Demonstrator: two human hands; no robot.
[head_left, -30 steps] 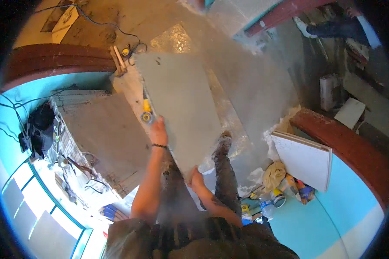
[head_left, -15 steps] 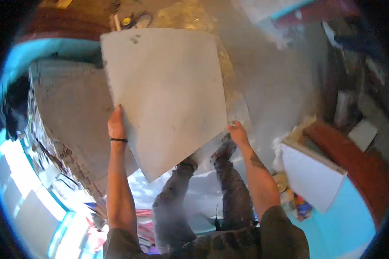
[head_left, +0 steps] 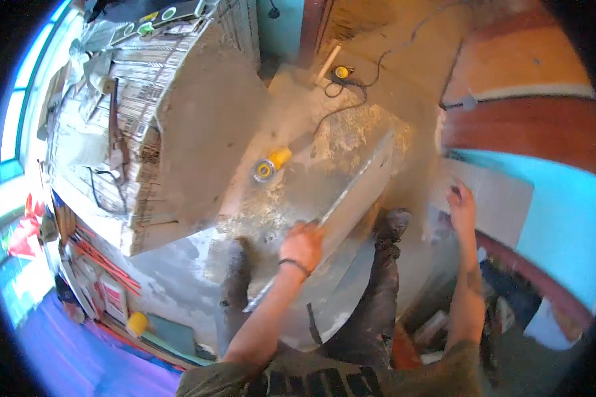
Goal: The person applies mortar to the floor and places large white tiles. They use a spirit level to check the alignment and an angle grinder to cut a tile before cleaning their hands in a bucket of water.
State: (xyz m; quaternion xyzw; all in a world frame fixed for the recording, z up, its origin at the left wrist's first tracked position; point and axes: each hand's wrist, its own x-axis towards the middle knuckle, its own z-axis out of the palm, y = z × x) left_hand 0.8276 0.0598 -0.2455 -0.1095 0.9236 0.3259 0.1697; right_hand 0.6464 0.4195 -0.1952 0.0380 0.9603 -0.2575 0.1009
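Observation:
A large pale grey-beige tile (head_left: 359, 206) stands tilted on edge in front of my legs, so its long edge faces me. My left hand (head_left: 301, 246) is closed on that upper edge. To the right, my right hand (head_left: 462, 204) is off the tile, its fingers loosely bent and apart, with nothing seen in them. Nearest to it is another pale tile (head_left: 503, 205) leaning against the turquoise wall. On the dusty floor beyond my left hand lies a yellow angle grinder (head_left: 271, 165) with a round disc. The tile's lower side is hidden.
At left stands a stack of cartons (head_left: 149, 142) with a large brownish tile (head_left: 212, 126) against its side. A spirit level (head_left: 159, 23) lies on top. Farther off are a yellow tape measure (head_left: 341, 71) and a dark cord (head_left: 379, 66). Red rods (head_left: 106, 264) lie at lower left.
My view has turned to the right. The tile has gone from broad face up in both hands to nearly edge-on. My right hand has let go and moved right; my left still grips it.

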